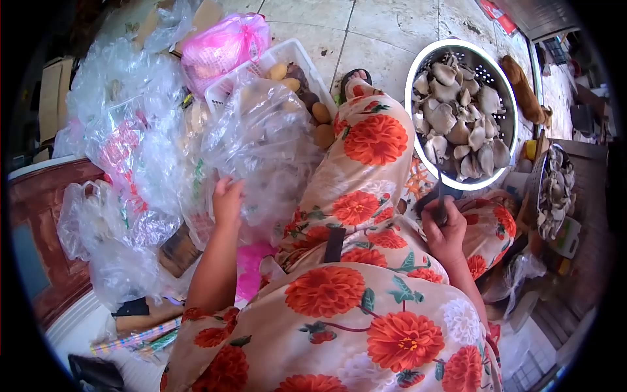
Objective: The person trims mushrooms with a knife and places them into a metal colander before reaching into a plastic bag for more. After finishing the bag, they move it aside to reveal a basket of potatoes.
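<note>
My left hand [228, 198] is closed on the near edge of a large clear plastic bag [261, 140], its fingertips partly lost against the film. The bag lies crumpled across a white plastic basket [302, 53]. In my right hand [446, 230] is a knife [439, 186], its handle in my fist and its thin dark blade pointing away from me. Just beyond the blade tip sits a perforated metal colander [418, 65] holding many grey-brown oyster mushrooms [459, 121]. My knees, under flowered cloth, lie between the bag and the colander.
Brown potato-like produce [320, 112] shows in the basket, beside a tied pink bag [225, 46]. Loose clear plastic bags [140, 137] heap at left. A second pan of mushrooms [557, 189] is at right, near a brown animal [522, 91] on the tiled floor [379, 29].
</note>
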Tool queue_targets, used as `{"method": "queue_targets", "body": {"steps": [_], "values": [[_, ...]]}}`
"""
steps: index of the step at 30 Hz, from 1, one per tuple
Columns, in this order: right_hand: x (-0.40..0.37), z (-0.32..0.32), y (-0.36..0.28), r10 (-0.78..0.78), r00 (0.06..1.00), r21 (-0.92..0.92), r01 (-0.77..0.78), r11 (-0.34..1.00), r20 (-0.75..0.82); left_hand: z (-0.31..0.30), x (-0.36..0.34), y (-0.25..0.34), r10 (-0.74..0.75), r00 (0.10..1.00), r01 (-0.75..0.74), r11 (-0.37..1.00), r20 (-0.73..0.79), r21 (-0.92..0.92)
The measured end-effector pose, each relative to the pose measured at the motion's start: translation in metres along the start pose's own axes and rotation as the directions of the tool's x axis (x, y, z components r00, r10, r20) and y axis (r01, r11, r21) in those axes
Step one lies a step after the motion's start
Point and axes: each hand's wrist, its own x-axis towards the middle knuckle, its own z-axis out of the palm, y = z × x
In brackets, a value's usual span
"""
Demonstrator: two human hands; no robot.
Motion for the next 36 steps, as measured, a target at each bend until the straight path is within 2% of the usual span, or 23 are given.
{"method": "queue_targets", "body": {"steps": [1, 3, 5, 7, 9, 12, 13, 15, 16, 17, 19, 21, 23, 25, 26, 27, 28, 29, 31, 33, 34, 35, 36], "values": [[0.004, -0.003, 0.002, 0.055, 0.998, 0.016, -0.056, 0.998, 0.009, 0.012, -0.010, 0.023, -0.071, 0.965, 0.101, 0.989, 0.252, -0.107], [0.013, -0.007, -0.004, 0.103, 0.994, 0.022, -0.103, 0.994, 0.023, 0.044, -0.027, 0.051, 0.064, 0.932, 0.003, 0.983, 0.356, -0.185], [0.032, -0.008, -0.032, 0.108, 0.992, 0.247, -0.122, 0.961, 0.067, 0.074, -0.046, 0.083, 0.155, 0.881, -0.014, 0.953, 0.446, -0.303], [0.048, -0.004, -0.067, 0.006, 0.993, 0.276, -0.038, 0.960, 0.116, 0.099, -0.062, 0.105, 0.195, 0.832, 0.084, 0.881, 0.519, -0.465], [0.068, 0.004, -0.112, 0.093, 0.967, 0.366, -0.178, 0.913, 0.238, 0.122, -0.080, 0.138, 0.275, 0.757, 0.203, 0.764, 0.593, -0.612], [0.097, 0.037, -0.148, -0.001, 0.963, 0.446, -0.125, 0.886, 0.271, 0.149, -0.096, 0.155, 0.444, 0.609, 0.218, 0.703, 0.657, -0.677], [0.109, 0.045, -0.151, 0.003, 0.953, 0.447, -0.145, 0.883, 0.303, 0.154, -0.102, 0.159, 0.446, 0.617, 0.215, 0.697, 0.649, -0.684], [0.132, 0.059, -0.144, -0.041, 0.963, 0.319, -0.047, 0.947, 0.265, 0.157, -0.111, 0.168, 0.560, 0.551, 0.036, 0.724, 0.618, -0.689], [0.141, 0.062, -0.148, 0.004, 0.962, 0.113, -0.036, 0.993, 0.273, 0.156, -0.109, 0.165, 0.599, 0.535, -0.209, 0.777, 0.596, -0.593], [0.148, 0.065, -0.150, 0.051, 0.961, -0.099, -0.025, 0.995, 0.270, 0.151, -0.109, 0.165, 0.598, 0.540, -0.208, 0.777, 0.592, -0.595], [0.158, 0.071, -0.149, 0.125, 0.944, -0.064, -0.110, 0.992, 0.306, 0.141, -0.113, 0.170, 0.531, 0.519, -0.092, 0.813, 0.669, -0.574], [0.161, 0.070, -0.157, 0.186, 0.925, -0.203, -0.123, 0.971, 0.330, 0.130, -0.116, 0.168, 0.515, 0.471, -0.004, 0.813, 0.716, -0.582], [0.162, 0.072, -0.151, 0.171, 0.920, -0.226, -0.093, 0.970, 0.354, 0.115, -0.117, 0.166, 0.451, 0.370, 0.090, 0.853, 0.812, -0.515], [0.157, 0.071, -0.149, 0.020, 0.933, -0.263, 0.081, 0.961, 0.360, 0.100, -0.110, 0.162, 0.433, 0.397, 0.034, 0.874, 0.809, -0.484], [0.155, 0.068, -0.148, 0.020, 0.931, -0.265, 0.083, 0.961, 0.365, 0.088, -0.101, 0.159, 0.441, 0.451, 0.014, 0.866, 0.776, -0.500], [0.153, 0.065, -0.147, 0.148, 0.930, -0.070, -0.131, 0.989, 0.336, 0.077, -0.091, 0.156, 0.448, 0.500, -0.008, 0.858, 0.741, -0.514], [0.151, 0.062, -0.145, 0.276, 0.902, 0.132, -0.334, 0.933, 0.332, 0.069, -0.076, 0.148, 0.413, 0.626, -0.055, 0.869, 0.661, -0.491], [0.149, 0.058, -0.144, 0.281, 0.901, 0.129, -0.338, 0.932, 0.332, 0.064, -0.057, 0.134, 0.373, 0.736, -0.096, 0.883, 0.565, -0.459], [0.145, 0.052, -0.142, 0.313, 0.892, 0.256, -0.402, 0.879, 0.325, 0.063, -0.005, 0.094, 0.245, 0.825, -0.286, 0.958, 0.510, 0.002], [0.140, 0.051, -0.144, 0.312, 0.894, 0.248, -0.398, 0.883, 0.322, 0.075, 0.017, 0.072, 0.107, 0.831, -0.359, 0.853, 0.546, 0.379], [0.138, 0.051, -0.145, 0.312, 0.896, 0.247, -0.395, 0.885, 0.316, 0.086, 0.026, 0.052, 0.107, 0.832, -0.357, 0.855, 0.545, 0.377], [0.137, 0.051, -0.146, 0.313, 0.899, 0.247, -0.392, 0.886, 0.307, 0.100, 0.036, 0.028, 0.359, 0.747, -0.589, 0.747, 0.560, 0.307], [0.136, 0.050, -0.146, 0.315, 0.900, 0.245, -0.392, 0.887, 0.301, 0.114, 0.042, 0.007, 0.579, 0.596, -0.781, 0.578, 0.556, 0.235]]}}
